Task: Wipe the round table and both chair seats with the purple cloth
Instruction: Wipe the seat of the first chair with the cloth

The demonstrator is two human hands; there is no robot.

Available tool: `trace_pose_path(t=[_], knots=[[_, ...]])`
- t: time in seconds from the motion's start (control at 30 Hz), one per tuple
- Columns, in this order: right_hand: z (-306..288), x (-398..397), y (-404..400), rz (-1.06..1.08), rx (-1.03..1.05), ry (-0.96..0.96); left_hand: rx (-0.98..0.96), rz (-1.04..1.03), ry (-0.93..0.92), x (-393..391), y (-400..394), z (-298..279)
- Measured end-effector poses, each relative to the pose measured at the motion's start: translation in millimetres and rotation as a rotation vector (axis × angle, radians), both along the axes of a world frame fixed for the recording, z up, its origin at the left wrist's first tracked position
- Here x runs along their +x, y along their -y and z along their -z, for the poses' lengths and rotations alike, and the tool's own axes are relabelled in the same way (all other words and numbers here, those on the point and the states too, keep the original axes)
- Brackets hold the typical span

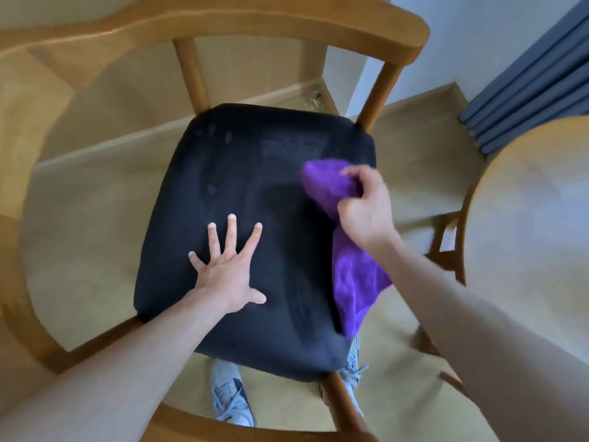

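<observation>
My right hand (366,207) grips the cloth (350,250), fingers curled round a bunched part of it near the seat's right edge. One end of the cloth bulges out past my fingertips onto the seat; the rest hangs below my wrist, draping over the seat's right side and reaching toward its front corner. The cloth is purple and crumpled, and the part under my hand touches the seat.

My left hand (228,269) lies flat on the seat (229,173) with its fingers straight and spread, palm down, holding nothing. It rests on the front left part of the cushion, well apart from the cloth.

The seat is a dark, nearly black cushion with a few pale smudges toward its back left. It sits in a wooden chair (255,17) whose curved back rail arcs across the top of my view, with two spindles running down to the seat's rear corners and an arm sweeping round on the left.

To the right I see the edge of the round worktop (535,218), pale wood, close beside my right forearm. Behind it hangs a grey curtain (535,81). Under the seat's front edge my shoes (229,397) stand on the beige floor (83,202).
</observation>
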State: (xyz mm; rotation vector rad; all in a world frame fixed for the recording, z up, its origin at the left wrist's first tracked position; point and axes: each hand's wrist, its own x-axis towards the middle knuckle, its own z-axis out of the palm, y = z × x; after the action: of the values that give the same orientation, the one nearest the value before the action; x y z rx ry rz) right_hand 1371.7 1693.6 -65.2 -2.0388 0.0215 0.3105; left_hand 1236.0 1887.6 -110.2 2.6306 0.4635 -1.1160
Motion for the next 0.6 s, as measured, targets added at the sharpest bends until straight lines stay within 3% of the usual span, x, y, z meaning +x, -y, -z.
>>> trace_pose_path(t=[0.1, 0.27, 0.33, 0.5, 0.6], knots=[[8.8, 52.0, -21.6, -0.113, -0.089, 0.031, -0.004, -0.014, 0.006, -1.4, 0.0, 3.1], [55.4, 68.6, -47.1, -0.436, -0.621, 0.026, 0.011, -0.048, 0.035, -5.3, 0.6, 10.6], [61.5, 54.6, -54.1, -0.501, -0.671, 0.088, 0.007, -0.066, 0.035, -5.5, 1.6, 11.1], [63.2, -22.9, -47.5, -0.935, -0.729, 0.305, 0.007, -0.087, 0.051, -4.0, 1.1, 11.0], [56.8, -68.7, -31.3, -1.198, -0.722, 0.308, 0.017, -0.093, 0.043, -4.6, 1.8, 9.0]])
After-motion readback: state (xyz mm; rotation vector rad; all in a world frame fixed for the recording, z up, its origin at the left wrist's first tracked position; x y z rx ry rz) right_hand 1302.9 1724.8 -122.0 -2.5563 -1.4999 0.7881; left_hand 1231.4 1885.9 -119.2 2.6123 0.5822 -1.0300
